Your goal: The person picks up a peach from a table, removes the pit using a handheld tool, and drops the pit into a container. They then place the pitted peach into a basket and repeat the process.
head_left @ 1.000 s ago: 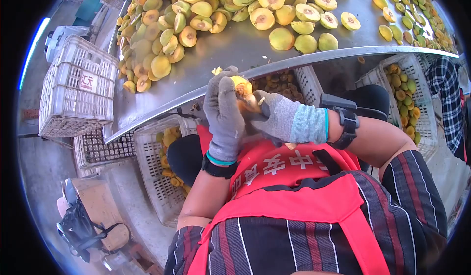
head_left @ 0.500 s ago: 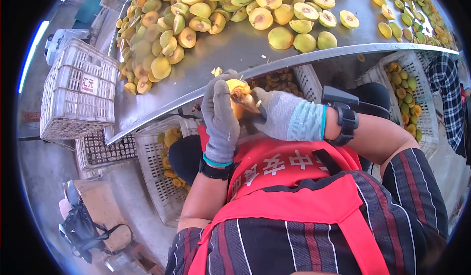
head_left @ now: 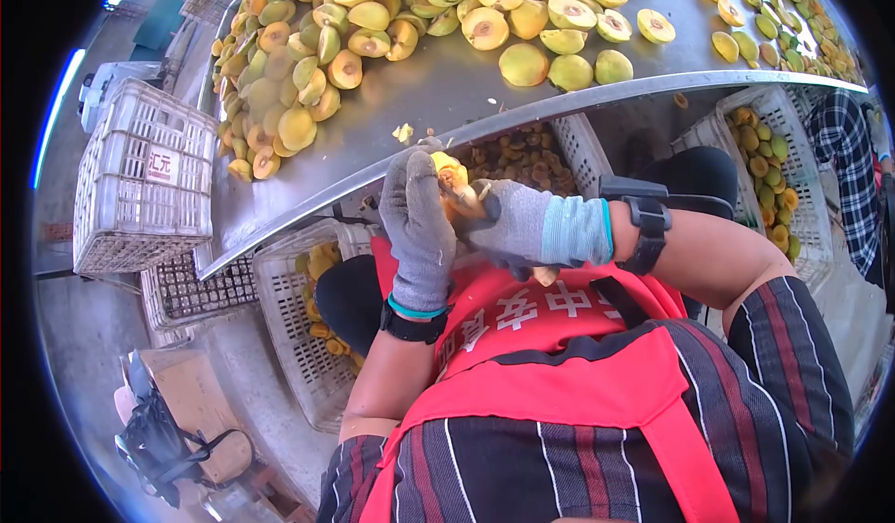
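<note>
Both hands wear grey gloves and meet over my red apron (head_left: 550, 313), close to the table's edge. My left hand (head_left: 415, 220) is wrapped round a yellow fruit piece (head_left: 451, 171), its cut side facing my right hand. My right hand (head_left: 517, 220) is closed against the fruit, with a pale brown piece or tool tip at its thumb that I cannot make out. A small light brown tip (head_left: 544, 276) pokes out beneath my right hand. Halved yellow-green fruits (head_left: 485, 29) are heaped on the metal table (head_left: 410, 103) beyond my hands.
Below the table edge stand a crate of fruit (head_left: 289, 309) on the left, a crate of brown pieces (head_left: 527, 155) in the middle and another fruit crate (head_left: 811, 211) on the right. An upturned white crate (head_left: 144, 173) is at left. A person's checked sleeve (head_left: 844, 173) shows at right.
My right hand has turned slightly and the light brown tip now shows beneath it. The view has shifted a little, while my left hand still holds the fruit.
</note>
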`<act>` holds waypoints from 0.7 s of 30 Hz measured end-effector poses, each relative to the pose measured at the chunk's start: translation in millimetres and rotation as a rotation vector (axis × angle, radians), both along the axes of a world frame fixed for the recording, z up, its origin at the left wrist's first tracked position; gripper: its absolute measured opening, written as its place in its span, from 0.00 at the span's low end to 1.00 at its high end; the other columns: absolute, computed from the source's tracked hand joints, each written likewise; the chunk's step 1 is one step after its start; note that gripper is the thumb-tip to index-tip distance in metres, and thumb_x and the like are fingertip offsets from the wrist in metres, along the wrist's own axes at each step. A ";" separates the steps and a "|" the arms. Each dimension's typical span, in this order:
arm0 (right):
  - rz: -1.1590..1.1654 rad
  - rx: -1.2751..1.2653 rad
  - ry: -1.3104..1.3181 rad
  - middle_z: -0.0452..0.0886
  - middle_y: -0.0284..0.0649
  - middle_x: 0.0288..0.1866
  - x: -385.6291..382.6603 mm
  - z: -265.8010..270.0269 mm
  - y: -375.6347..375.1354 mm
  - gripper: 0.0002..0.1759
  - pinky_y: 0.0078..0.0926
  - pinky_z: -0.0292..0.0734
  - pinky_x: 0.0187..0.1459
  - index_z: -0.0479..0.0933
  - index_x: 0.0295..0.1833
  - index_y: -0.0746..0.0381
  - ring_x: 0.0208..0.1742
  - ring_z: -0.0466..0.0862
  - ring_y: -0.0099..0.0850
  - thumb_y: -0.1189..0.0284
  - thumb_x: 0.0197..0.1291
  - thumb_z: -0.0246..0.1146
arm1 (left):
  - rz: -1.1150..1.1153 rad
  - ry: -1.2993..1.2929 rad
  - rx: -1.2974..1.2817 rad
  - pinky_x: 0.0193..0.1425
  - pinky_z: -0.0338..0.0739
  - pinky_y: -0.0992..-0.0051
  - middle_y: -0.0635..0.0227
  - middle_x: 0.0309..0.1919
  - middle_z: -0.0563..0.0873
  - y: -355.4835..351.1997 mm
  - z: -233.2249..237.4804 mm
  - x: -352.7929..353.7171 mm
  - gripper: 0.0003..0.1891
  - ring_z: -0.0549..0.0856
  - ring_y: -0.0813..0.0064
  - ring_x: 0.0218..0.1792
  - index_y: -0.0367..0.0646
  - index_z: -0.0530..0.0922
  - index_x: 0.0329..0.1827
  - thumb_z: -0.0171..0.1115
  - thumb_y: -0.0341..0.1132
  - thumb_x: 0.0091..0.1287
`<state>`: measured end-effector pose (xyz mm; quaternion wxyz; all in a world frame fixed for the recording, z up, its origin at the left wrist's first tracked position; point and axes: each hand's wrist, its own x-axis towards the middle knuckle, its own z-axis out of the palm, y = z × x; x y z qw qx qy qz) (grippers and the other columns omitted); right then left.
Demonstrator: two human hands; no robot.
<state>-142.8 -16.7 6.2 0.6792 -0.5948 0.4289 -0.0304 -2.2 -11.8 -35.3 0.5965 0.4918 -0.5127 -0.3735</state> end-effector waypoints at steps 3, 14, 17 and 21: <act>-0.039 0.082 0.027 0.78 0.43 0.21 -2.9 -3.4 1.7 0.14 0.29 0.76 0.17 0.75 0.35 0.69 0.16 0.80 0.33 0.66 0.56 0.55 | -0.165 -0.031 0.093 0.43 0.74 0.79 0.66 0.33 0.82 -4.6 -0.5 10.5 0.17 0.80 0.78 0.35 0.36 0.78 0.42 0.47 0.41 0.72; -0.063 0.049 -0.007 0.77 0.41 0.19 -0.2 -7.4 -1.4 0.11 0.28 0.77 0.19 0.70 0.39 0.68 0.17 0.80 0.31 0.70 0.56 0.55 | -0.058 -0.316 -0.192 0.56 0.70 0.75 0.62 0.44 0.78 -2.3 -7.0 0.7 0.13 0.77 0.74 0.45 0.35 0.73 0.49 0.53 0.37 0.69; -0.068 0.030 -0.013 0.78 0.43 0.21 -2.0 -9.2 0.9 0.12 0.29 0.77 0.20 0.70 0.39 0.69 0.18 0.81 0.32 0.70 0.55 0.55 | -0.110 -0.237 -0.162 0.52 0.71 0.76 0.64 0.41 0.80 -4.4 -8.7 2.3 0.13 0.77 0.77 0.43 0.35 0.75 0.46 0.53 0.38 0.70; -0.084 -0.356 0.121 0.78 0.43 0.21 1.3 -10.3 -2.4 0.11 0.29 0.77 0.21 0.70 0.37 0.69 0.18 0.81 0.33 0.70 0.55 0.56 | -0.365 -0.045 0.273 0.47 0.72 0.78 0.67 0.37 0.80 -20.8 -0.9 20.2 0.14 0.77 0.80 0.39 0.35 0.77 0.41 0.52 0.40 0.70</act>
